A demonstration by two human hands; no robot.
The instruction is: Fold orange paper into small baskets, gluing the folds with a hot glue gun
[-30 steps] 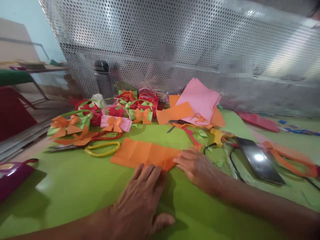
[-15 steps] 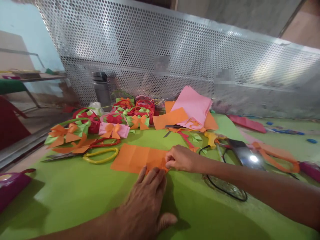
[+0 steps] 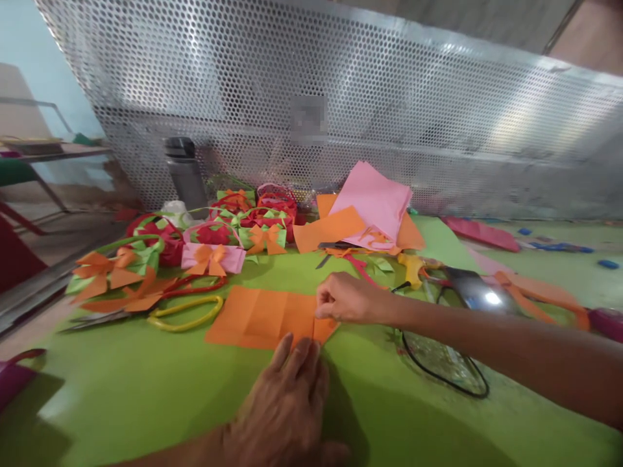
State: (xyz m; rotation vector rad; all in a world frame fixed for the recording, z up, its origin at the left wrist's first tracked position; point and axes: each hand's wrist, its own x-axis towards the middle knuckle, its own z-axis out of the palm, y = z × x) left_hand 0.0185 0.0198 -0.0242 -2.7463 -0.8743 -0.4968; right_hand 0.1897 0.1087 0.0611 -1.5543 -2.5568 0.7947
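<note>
A creased sheet of orange paper (image 3: 265, 318) lies in front of me on the green tabletop, with several fold lines across it. My left hand (image 3: 289, 395) is flat, its fingers stretched out and the fingertips on the paper's near edge. At the right end of the sheet, my right hand (image 3: 345, 298) is closed, with curled fingers against the paper. That hand hides the far right corner. Left of the sheet are scissors with yellow and red handles (image 3: 187, 314), the blades pointing left.
Small paper bags with bows (image 3: 214, 259) stand at the back left beside a grey bottle (image 3: 185, 172). Pink sheets (image 3: 372, 201) are stacked behind. To the right are a yellow glue gun (image 3: 411, 267), a black cable (image 3: 438, 383) and a phone (image 3: 474, 288). A perforated metal panel (image 3: 253, 84) rises behind.
My right hand has shifted slightly up and left along the paper's right end. More of the right end now shows beyond a crease. The view has tilted a little.
</note>
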